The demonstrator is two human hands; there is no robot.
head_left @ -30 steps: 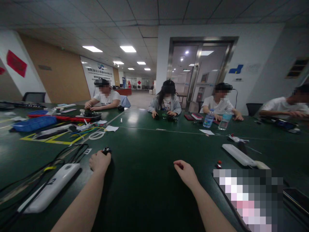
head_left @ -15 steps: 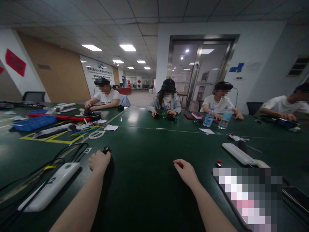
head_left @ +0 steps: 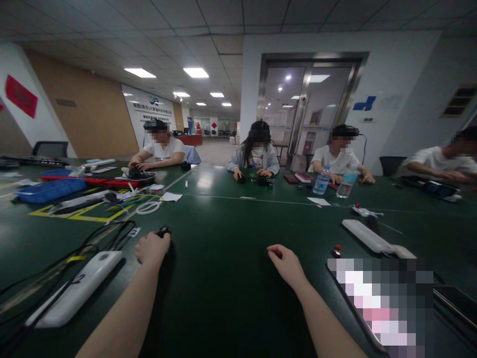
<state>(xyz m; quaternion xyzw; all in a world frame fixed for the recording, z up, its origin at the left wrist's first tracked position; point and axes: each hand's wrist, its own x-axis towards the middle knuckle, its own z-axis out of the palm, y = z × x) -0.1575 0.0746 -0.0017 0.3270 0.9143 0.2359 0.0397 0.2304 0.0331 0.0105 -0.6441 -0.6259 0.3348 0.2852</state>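
My left hand (head_left: 152, 248) rests on the dark green table (head_left: 227, 298), its fingers closed on a small black part (head_left: 163, 231). My right hand (head_left: 286, 266) lies curled on the tabletop, with a tiny dark red part (head_left: 278, 253) at its fingertips. Left of my left hand runs a white power strip (head_left: 74, 289) marked with a 2, crossed by black cables (head_left: 104, 246). Right of my right hand are a small red-topped part (head_left: 337, 250) and another white power strip (head_left: 367, 236). A pixelated patch (head_left: 380, 303) hides whatever lies at the lower right.
A blue tray (head_left: 50, 190), a red tray (head_left: 100, 182), coiled white tubing (head_left: 148, 207) and loose wires lie to the far left. Water bottles (head_left: 346, 183) stand ahead. Several co-workers (head_left: 255, 156) sit across the table with their hands at work. A phone (head_left: 456, 303) lies at the right edge.
My view has drifted slightly, so the room sits a little higher and further left. Both hands stay in nearly the same place, with the same hold.
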